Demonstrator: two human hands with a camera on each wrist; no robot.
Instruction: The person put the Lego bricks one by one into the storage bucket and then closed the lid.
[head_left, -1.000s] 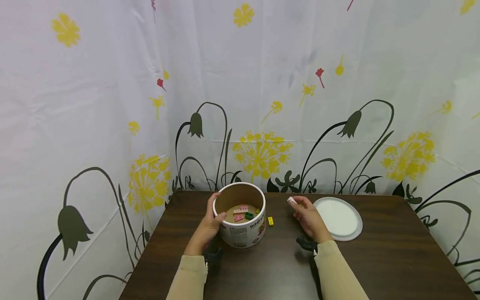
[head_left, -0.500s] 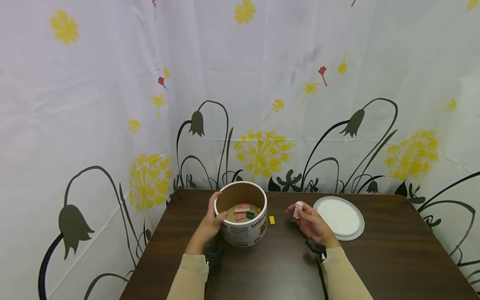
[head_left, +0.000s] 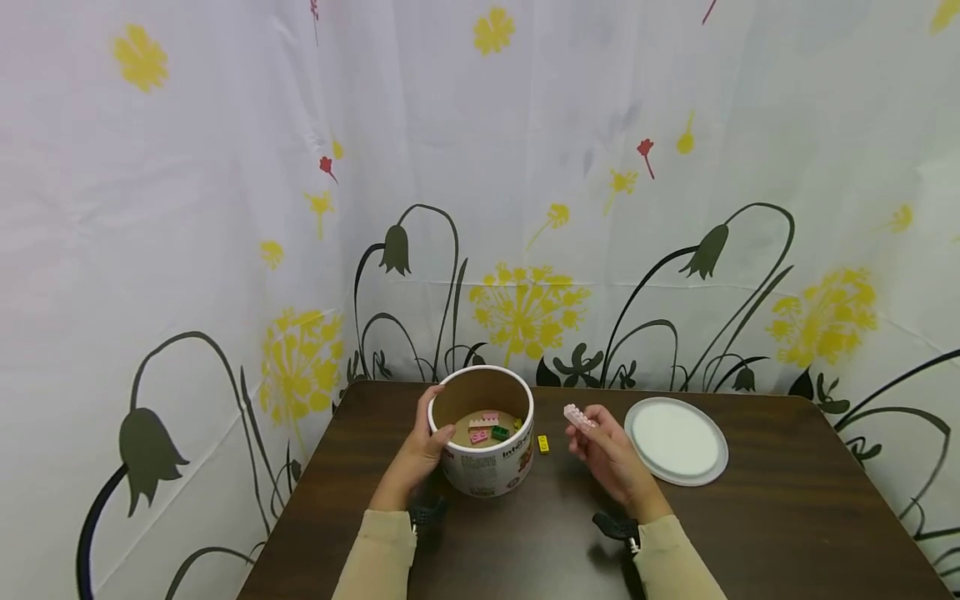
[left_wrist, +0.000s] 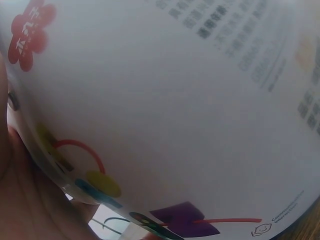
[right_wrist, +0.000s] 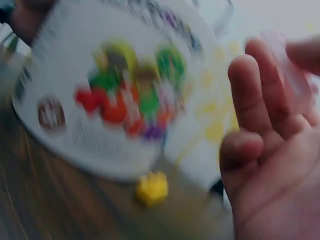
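Note:
A white round tub with printed sides stands on the table, its top uncovered. My left hand grips its left side, thumb over the rim and fingers round the outer wall. Inside lie several toy bricks: a pale pink one, a pink one and a green one among them. Right of the tub, my right hand pinches a long pale pink brick between thumb and fingers, above the table. A small yellow brick lies on the table between tub and right hand.
A round white lid lies flat on the brown table, to the right of my right hand. A flower-printed curtain hangs behind the table's far edge. Each wrist wears a dark strap.
My right hand has turned the pale pink brick about, first showing its studs and now pointing it up and left, slightly nearer the tub. The left hand and tub have stayed put.

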